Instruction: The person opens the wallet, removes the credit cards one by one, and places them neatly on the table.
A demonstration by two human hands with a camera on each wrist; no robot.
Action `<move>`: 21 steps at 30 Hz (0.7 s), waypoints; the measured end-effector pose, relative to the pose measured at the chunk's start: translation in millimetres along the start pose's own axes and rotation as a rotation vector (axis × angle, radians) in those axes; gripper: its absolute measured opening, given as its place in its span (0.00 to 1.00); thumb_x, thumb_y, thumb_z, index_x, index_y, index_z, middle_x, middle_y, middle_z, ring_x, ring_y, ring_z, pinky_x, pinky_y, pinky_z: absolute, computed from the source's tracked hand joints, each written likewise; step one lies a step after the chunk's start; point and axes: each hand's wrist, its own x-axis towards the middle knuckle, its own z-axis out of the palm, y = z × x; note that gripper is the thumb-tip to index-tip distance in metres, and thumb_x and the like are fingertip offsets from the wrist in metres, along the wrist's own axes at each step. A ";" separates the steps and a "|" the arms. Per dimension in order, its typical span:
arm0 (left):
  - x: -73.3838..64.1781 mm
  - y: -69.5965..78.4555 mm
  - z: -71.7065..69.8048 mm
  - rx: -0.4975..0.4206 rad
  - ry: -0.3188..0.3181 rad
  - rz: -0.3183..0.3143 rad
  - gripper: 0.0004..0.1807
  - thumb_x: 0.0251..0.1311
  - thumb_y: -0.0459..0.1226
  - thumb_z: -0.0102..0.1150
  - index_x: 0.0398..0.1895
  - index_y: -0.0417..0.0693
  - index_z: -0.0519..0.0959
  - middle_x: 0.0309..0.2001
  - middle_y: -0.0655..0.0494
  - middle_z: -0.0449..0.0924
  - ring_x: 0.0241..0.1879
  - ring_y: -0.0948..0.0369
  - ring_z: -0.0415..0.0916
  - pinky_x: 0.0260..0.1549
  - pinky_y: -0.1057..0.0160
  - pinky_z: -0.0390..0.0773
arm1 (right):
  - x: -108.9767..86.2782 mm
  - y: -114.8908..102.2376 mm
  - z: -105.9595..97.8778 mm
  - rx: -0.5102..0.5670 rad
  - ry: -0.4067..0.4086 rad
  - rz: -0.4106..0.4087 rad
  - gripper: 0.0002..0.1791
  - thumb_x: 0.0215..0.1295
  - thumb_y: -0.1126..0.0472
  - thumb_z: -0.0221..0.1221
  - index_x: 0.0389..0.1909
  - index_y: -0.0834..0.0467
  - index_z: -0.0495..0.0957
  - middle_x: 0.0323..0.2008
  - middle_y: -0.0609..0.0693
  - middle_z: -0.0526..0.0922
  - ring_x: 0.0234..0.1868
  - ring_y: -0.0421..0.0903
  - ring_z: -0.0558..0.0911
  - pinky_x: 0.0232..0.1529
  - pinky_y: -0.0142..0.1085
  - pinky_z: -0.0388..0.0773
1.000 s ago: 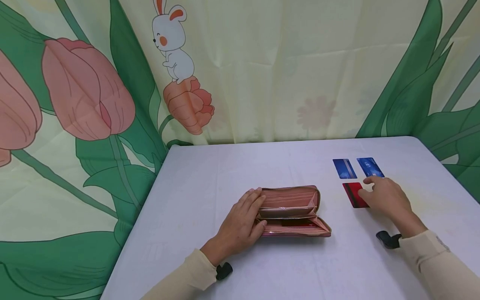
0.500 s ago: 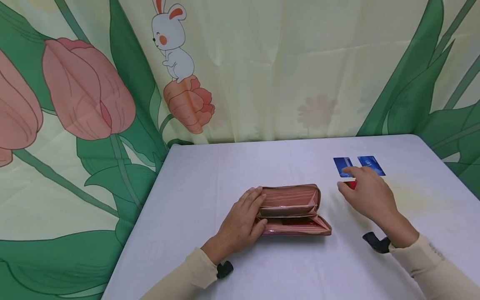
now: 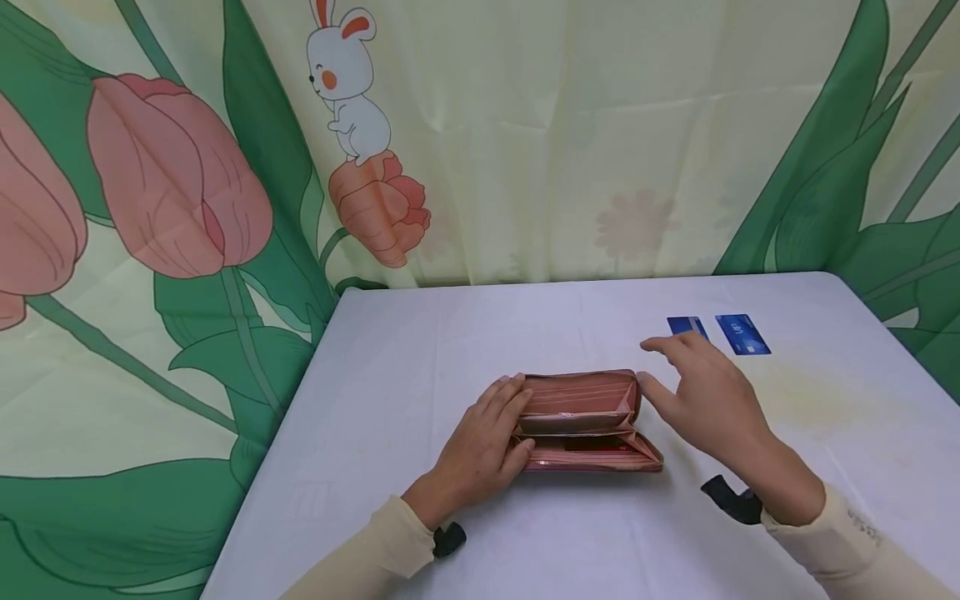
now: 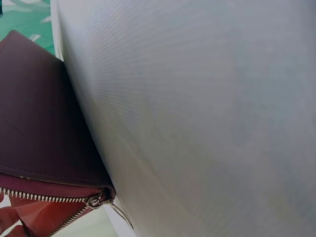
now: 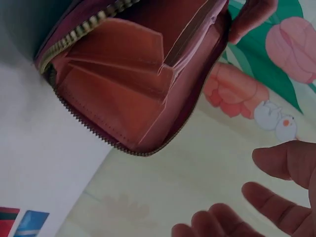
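Note:
A pink zip-around wallet (image 3: 577,396) stands unzipped on the table, its compartments gaping. My left hand (image 3: 480,446) grips its left end, fingers over the rear edge and thumb at the front section. Something dark red (image 3: 600,445) shows inside the front compartment. My right hand (image 3: 708,400) hovers by the wallet's right end, thumb and fingers spread, holding nothing. Behind it lie two blue cards, one partly covered (image 3: 686,325) and one in full sight (image 3: 742,334). A red card (image 5: 7,220) with a dark stripe appears in the right wrist view; the right hand hides it in the head view.
A white cloth covers the table (image 3: 420,342). Behind its far edge hangs a curtain (image 3: 525,142) printed with tulips and a rabbit. A zipper pull (image 4: 94,201) hangs at the wallet's corner in the left wrist view.
My right hand has moved left from beside the cards to the wallet's right end, with its fingers spreading wider. The left hand and wallet have stayed in place.

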 end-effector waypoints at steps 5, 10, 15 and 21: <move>-0.1 -0.3 0.3 0.010 0.004 0.004 0.35 0.72 0.47 0.55 0.78 0.41 0.63 0.80 0.48 0.59 0.80 0.52 0.56 0.72 0.52 0.67 | -2.0 -14.0 6.6 0.064 -0.041 -0.184 0.20 0.58 0.64 0.73 0.53 0.58 0.85 0.48 0.55 0.84 0.43 0.52 0.85 0.34 0.45 0.87; -0.2 -0.7 0.5 0.010 0.004 0.009 0.35 0.72 0.46 0.55 0.77 0.40 0.64 0.80 0.47 0.60 0.80 0.52 0.56 0.72 0.51 0.67 | -3.0 -22.0 15.1 0.066 -0.108 -0.281 0.21 0.58 0.64 0.73 0.54 0.56 0.85 0.47 0.51 0.84 0.40 0.46 0.85 0.36 0.42 0.88; -0.2 -0.2 -0.2 0.003 -0.005 0.002 0.35 0.72 0.46 0.55 0.78 0.41 0.63 0.80 0.48 0.59 0.80 0.52 0.55 0.72 0.51 0.67 | -3.4 -24.0 25.2 0.077 -0.166 -0.382 0.15 0.60 0.68 0.72 0.48 0.55 0.86 0.43 0.46 0.86 0.37 0.41 0.83 0.39 0.39 0.87; 0.0 -0.6 0.1 0.008 -0.002 0.003 0.35 0.72 0.46 0.56 0.78 0.41 0.64 0.80 0.48 0.60 0.80 0.52 0.56 0.72 0.52 0.68 | -5.6 -22.5 37.7 0.047 -0.237 -0.480 0.13 0.60 0.72 0.70 0.42 0.54 0.87 0.37 0.45 0.87 0.36 0.40 0.83 0.40 0.40 0.87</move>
